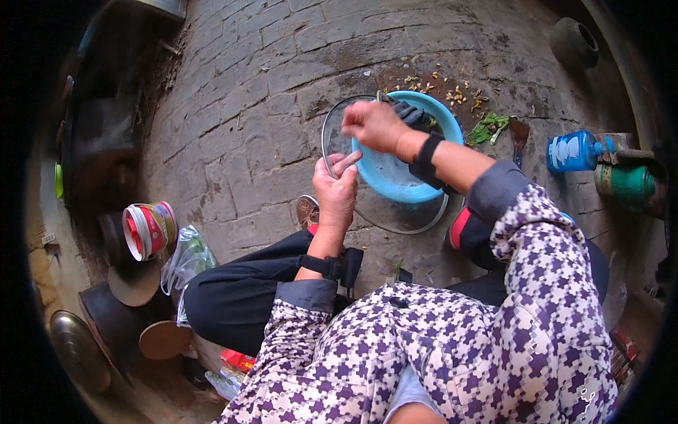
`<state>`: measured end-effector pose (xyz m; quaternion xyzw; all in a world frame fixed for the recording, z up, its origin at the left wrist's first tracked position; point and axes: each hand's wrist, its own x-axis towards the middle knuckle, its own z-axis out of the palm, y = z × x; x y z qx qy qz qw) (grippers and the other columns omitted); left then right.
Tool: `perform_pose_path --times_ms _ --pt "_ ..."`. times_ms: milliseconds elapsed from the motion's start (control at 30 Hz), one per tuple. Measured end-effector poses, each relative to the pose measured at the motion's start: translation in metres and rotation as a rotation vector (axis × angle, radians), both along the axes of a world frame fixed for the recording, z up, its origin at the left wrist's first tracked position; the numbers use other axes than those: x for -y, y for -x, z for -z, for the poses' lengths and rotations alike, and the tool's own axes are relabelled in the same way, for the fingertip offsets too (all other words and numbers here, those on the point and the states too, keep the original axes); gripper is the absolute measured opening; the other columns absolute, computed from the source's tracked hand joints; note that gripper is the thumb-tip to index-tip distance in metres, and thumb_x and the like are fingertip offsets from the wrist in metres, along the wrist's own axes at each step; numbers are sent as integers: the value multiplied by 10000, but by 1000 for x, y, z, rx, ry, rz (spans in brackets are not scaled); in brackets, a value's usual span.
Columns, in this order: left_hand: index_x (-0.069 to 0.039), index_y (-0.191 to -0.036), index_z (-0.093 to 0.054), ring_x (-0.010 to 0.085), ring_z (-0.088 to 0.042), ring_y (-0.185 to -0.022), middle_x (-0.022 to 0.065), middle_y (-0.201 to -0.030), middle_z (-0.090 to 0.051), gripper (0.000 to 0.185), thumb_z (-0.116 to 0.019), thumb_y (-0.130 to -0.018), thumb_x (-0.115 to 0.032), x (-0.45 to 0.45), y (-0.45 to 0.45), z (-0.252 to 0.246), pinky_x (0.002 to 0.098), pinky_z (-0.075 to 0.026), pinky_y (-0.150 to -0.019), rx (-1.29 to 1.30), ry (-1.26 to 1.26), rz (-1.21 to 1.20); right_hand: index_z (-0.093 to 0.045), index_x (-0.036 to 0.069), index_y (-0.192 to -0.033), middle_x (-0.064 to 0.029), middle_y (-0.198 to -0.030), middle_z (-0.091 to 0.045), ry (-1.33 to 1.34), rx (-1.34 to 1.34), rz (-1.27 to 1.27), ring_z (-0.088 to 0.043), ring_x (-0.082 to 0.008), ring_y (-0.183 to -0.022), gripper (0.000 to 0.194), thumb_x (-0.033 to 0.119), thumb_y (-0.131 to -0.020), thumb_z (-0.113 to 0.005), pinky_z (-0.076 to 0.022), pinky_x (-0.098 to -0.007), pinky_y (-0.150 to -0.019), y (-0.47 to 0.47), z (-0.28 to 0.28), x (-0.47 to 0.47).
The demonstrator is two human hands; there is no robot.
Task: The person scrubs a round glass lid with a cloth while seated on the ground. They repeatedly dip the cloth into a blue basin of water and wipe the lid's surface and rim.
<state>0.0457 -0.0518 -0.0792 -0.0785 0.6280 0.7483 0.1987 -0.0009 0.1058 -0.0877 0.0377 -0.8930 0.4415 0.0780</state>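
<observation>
A light blue plastic basin [453,124] with cloudy water stands on the paving, dark wet cloth or gloves [409,112] at its far side. My left hand [336,185] grips the thin rim of a round see-through lid [335,124] at the basin's left. Over the basin's left edge is my right hand [373,127], blurred, its fingers curled; whether it holds anything is hidden. Another curved rim [410,232] shows around the basin's near side; I cannot tell whether it belongs to the same lid.
Yellow scraps [456,96] and green leaves [487,129] lie beyond the basin. At right are a brush [518,140], a blue bottle [572,152] and a green container [625,180]. A red-and-white bucket [151,230], a plastic bag [189,254] and a round metal lid [79,350] are at left.
</observation>
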Motion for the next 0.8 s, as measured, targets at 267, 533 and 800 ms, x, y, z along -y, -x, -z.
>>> perform_pose_path --times_ms 267,533,800 --pt "4 -1060 -466 47 -545 -672 103 -987 -676 254 -582 -833 2 5 1 1 180 -427 -570 13 12 31 -644 105 -795 -101 -788 -638 -23 46 -153 -642 -283 -733 96 187 -774 -689 -507 -377 -648 0 8 -6" --pt "8 -1067 -442 59 -556 -679 142 -1046 -671 251 -561 -846 8 1 1 0 184 -436 -575 32 72 0 -604 78 -768 -81 -759 -623 14 45 -310 -648 -253 -732 174 217 -778 -709 -507 -367 -641 4 3 -6" --pt "-17 -1062 -424 52 -529 -599 145 -1049 -672 250 -558 -852 4 -1 -2 0 178 -416 -505 39 56 16 -653 105 -793 -80 -784 -648 63 118 -319 -653 -255 -765 154 240 -755 -716 -513 -360 -663 11 -2 -4"
